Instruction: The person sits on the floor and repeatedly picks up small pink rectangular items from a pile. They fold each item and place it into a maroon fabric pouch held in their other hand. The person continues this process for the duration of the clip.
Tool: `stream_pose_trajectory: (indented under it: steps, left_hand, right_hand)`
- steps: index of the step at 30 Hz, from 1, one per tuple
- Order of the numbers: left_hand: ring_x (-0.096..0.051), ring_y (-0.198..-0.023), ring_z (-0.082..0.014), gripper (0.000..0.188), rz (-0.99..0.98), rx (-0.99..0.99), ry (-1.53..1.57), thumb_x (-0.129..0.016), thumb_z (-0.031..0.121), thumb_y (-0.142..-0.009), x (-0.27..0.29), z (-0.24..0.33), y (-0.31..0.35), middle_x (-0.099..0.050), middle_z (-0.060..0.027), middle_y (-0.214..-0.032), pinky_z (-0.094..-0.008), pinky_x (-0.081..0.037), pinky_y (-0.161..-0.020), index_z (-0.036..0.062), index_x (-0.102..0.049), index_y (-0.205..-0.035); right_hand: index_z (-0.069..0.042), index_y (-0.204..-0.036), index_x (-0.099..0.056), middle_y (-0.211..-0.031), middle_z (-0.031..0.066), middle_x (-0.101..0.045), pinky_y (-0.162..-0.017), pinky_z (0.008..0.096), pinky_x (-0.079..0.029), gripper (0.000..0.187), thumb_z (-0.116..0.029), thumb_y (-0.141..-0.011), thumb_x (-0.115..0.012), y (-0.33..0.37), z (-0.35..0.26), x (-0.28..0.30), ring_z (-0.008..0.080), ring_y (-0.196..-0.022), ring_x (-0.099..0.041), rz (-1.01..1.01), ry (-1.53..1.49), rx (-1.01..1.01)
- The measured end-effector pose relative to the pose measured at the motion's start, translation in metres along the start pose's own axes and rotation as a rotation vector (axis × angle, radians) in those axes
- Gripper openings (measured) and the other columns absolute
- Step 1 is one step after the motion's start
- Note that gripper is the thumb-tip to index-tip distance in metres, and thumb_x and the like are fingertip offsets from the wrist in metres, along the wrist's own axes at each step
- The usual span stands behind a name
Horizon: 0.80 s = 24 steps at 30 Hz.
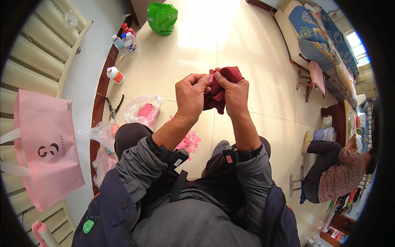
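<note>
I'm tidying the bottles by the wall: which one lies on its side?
The white plastic bottle with the red cap, alone near the black pliers; the clear bottles beyond stand upright together.

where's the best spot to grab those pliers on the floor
Judging by their pose, grip the pliers by the two dark handles, coming from above. They lie flat on the tile with handles spread apart toward the bottles, beside a clear plastic bag, so the handles look free.

A cloth (222,88) sits between both hands, above tags (189,141) on the floor (263,53), pliers (114,107) lying left.
</note>
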<state>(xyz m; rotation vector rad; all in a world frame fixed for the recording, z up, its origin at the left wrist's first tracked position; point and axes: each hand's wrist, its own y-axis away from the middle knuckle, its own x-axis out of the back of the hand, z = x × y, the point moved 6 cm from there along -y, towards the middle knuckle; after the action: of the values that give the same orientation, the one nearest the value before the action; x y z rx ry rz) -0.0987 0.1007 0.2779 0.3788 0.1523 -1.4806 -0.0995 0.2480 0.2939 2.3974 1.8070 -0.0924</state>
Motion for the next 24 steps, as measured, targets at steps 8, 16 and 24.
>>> stream_pose_trajectory:
  steps: [8, 16, 24]
  left_hand:
    - [-0.064, -0.071, -0.0088, 0.014, -0.025, 0.09, 0.153, -0.07, 0.012, -0.099, 0.013, -0.005, -0.01, -0.072, -0.0042, -0.086, -0.0224, -0.055, -0.068, -0.0008, -0.073, -0.102]
    - [-0.065, -0.072, -0.0088, 0.014, -0.056, 0.102, 0.151, -0.069, 0.013, -0.099, 0.007, -0.006, -0.006, -0.072, -0.0045, -0.086, -0.0227, -0.057, -0.07, -0.0001, -0.073, -0.102]
    - [-0.065, -0.07, -0.0104, 0.013, -0.064, 0.121, 0.16, -0.069, 0.012, -0.099, 0.015, -0.006, -0.011, -0.071, -0.0037, -0.085, -0.0263, -0.058, -0.069, -0.0003, -0.072, -0.101]
  right_hand:
    - [0.003, -0.104, -0.074, -0.093, 0.0092, -0.075, -0.066, 0.0269, -0.056, 0.02, -0.011, -0.091, -0.078, 0.005, -0.001, -0.006, 0.0132, -0.077, -0.069, -0.064, -0.067, -0.094]
    - [0.004, -0.11, -0.072, -0.097, 0.0117, -0.075, -0.072, 0.0283, -0.058, 0.022, -0.006, -0.091, -0.076, 0.0, -0.002, -0.002, 0.0162, -0.081, -0.071, -0.056, 0.04, -0.078]
    - [0.005, -0.105, -0.071, -0.095, 0.0126, -0.075, -0.072, 0.0296, -0.057, 0.022, -0.014, -0.095, -0.074, 0.0, -0.006, 0.0, 0.0169, -0.081, -0.071, -0.094, 0.101, -0.068]
